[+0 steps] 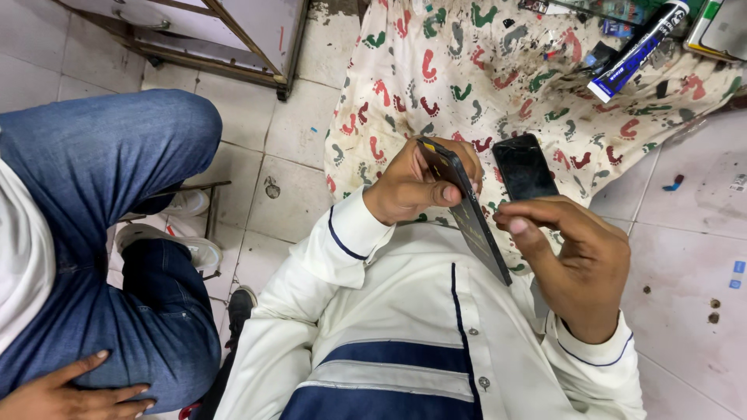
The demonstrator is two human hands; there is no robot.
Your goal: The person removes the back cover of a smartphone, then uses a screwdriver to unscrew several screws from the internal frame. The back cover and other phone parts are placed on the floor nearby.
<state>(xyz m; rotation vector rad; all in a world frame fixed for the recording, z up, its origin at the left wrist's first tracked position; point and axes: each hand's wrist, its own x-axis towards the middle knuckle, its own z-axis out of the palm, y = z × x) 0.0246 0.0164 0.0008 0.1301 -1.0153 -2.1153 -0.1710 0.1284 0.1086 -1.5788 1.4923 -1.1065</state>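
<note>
**Both hands on a thin dark panel, held over a stained cloth**

Nearest the camera is the person's own white shirt (436, 327) with dark blue stripes and trim. Just above it, the left hand (408, 187) is closed around the upper end of a thin dark panel (465, 211), thumb pressed across its face and fingers curled behind. The panel is seen edge-on and tilts from upper left down to lower right. The right hand (580, 260) is at its lower end, fingers half curled and loosely bent, the fingertips touching the panel's edge; whether they actually pinch it cannot be told.

Just beyond the hands, a black phone (525, 167) lies flat, screen dark, on a cream cloth (436, 85) printed with red, green and grey footprints and smeared with dark stains. Farther up the cloth, near the top right, lies a blue and white tube (636, 53) with a black cap.

On the left, another person in blue jeans (109, 233) sits close by, one hand (74, 393) resting on the thigh, white shoes (191, 245) on the tiled floor (296, 124).
</note>
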